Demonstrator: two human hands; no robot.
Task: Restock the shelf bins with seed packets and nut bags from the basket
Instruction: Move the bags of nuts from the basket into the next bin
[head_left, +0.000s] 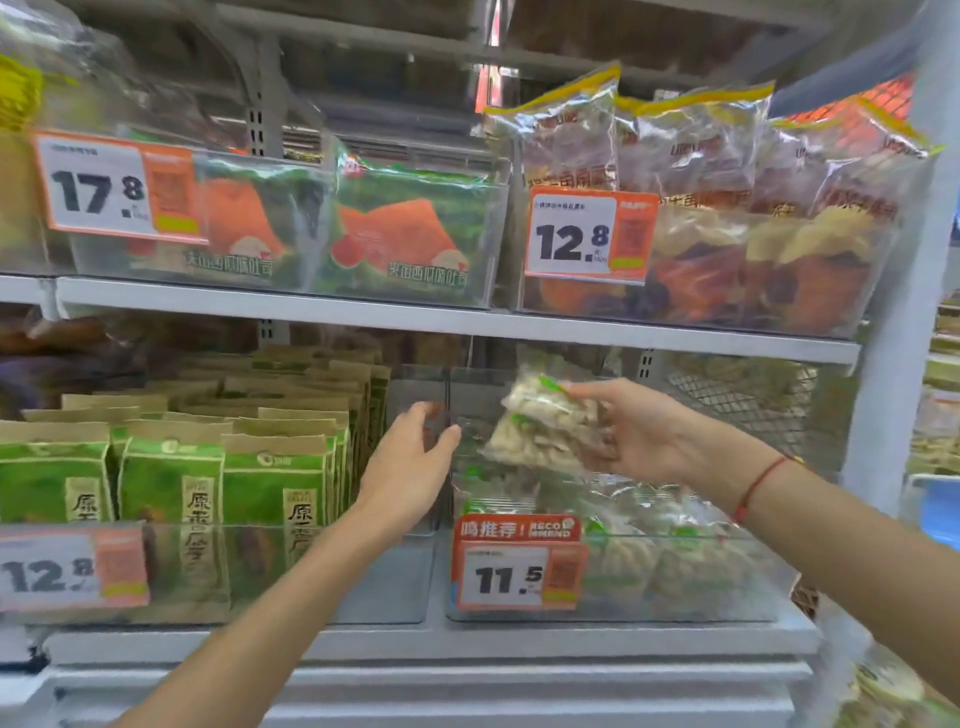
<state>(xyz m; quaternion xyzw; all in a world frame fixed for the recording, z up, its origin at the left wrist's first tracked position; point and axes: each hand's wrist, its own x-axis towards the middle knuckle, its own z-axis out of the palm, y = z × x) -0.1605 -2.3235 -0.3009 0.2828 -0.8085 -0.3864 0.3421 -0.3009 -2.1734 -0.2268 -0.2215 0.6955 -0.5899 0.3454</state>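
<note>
- A clear nut bag (545, 423) is held by the right hand (641, 434) above the clear bin (675, 603) with the 11.5 price tag (519, 574), on the lower shelf; the fingers and the thumb are curled around the right side of the bag.
- The left hand (410, 467) is seen with the fingers straight and relaxed, nothing held, at the wall between this bin and the bin of green seed packets (171, 483); if it touches the wall cannot be told.
- The step in hand is judged to be the placing of the bag in the 11.5 bin, where similar bags (649, 525) lie already.
- The bag should be lowered behind the front wall and set on or beside the bags there, not dropped, because a loose pile of slippery film may slide.
- The dividing wall may be steadied by the left hand, so that the bin is not pushed back.
- The bag should be released only when it is supported from below.
- The basket is not in view, so the stock that remains cannot be judged.
- The back of the bin is dark and its depth is not clear.
- The print on the held bag is blurred.
- At the lower right corner some packets (893, 696) are cut off and cannot be identified.
</note>
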